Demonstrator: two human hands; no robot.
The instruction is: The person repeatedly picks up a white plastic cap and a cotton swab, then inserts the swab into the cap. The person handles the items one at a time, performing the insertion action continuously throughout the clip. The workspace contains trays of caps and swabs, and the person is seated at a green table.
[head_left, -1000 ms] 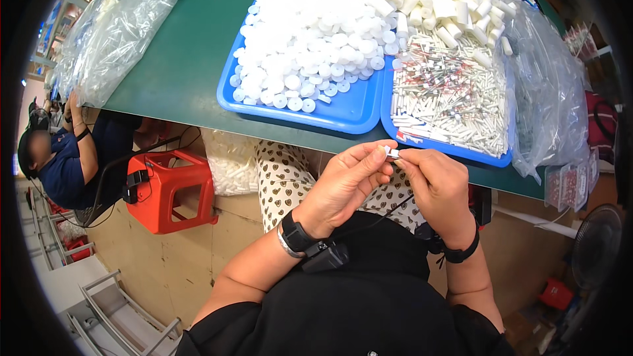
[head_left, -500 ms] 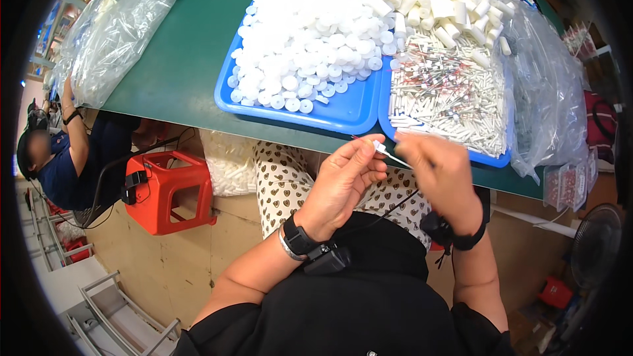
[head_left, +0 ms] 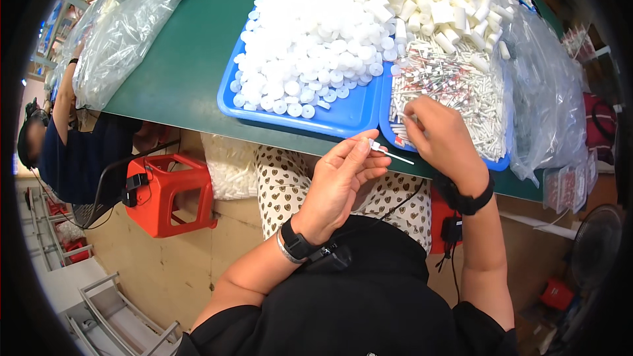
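My left hand [head_left: 339, 181] pinches a small white connector-like piece with a thin white stick [head_left: 397, 156] pointing out to the right, just off the table's front edge. My right hand [head_left: 438, 130] hovers at the front left corner of the right blue tray [head_left: 502, 161], its thumb and fingers curled together; whatever is between them is too small to make out. In that tray lie many thin white sticks [head_left: 455, 115], some with red and dark wires among them. The left blue tray [head_left: 264, 117] holds a heap of translucent white discs [head_left: 316, 39].
Cream foam cylinders [head_left: 455, 10] pile up behind the right tray. Clear plastic bags [head_left: 547, 92] lie at both sides of the green table [head_left: 178, 53]. A red stool [head_left: 170, 191] stands on the floor at left, near a seated person [head_left: 79, 148]. A fan [head_left: 599, 244] is at right.
My right hand has moved up and away from the stick to the right tray. The left hand still holds the white piece in nearly the same spot. The person at left has shifted.
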